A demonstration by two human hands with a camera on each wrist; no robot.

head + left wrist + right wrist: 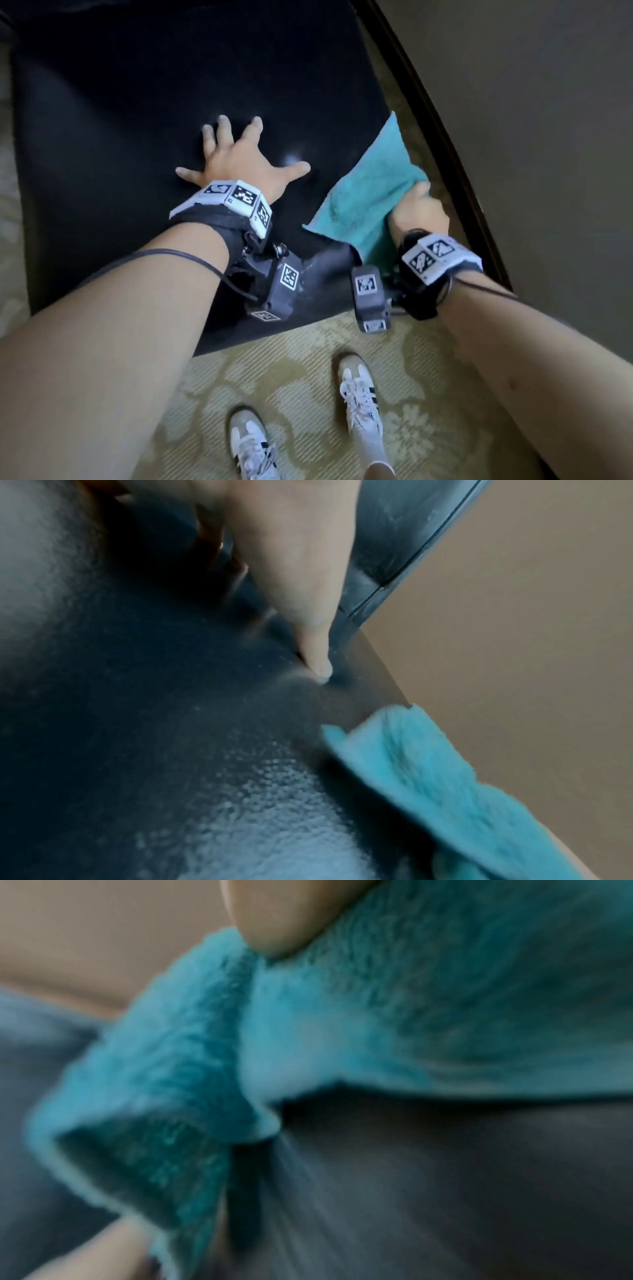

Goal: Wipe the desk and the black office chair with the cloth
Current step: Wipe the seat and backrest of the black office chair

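My left hand lies flat on the seat of the black office chair, fingers straight and spread, palm down near the seat's middle. Nothing in that grip. From the left wrist view one straight finger presses its tip into the black padding and dents it slightly; the seat surface shows a pebbled grain with light glare.

My right hand sits at the seat's right edge, fingers curled round a bunched part of the teal cloth; the grip is clamped on it. The rest of the cloth fans out flat on the seat toward the left hand, one corner pointing up along the chair's right edge, another toward the front. Cloth and left hand are near but apart.

Right wrist view is blurred: fuzzy teal folds draped over dark upholstery, a fingertip pressed on the cloth from above.

Below the seat's front edge: patterned beige carpet and my two white sneakers. A dark curved trim runs along the right of the chair, with a plain tan surface beyond it.
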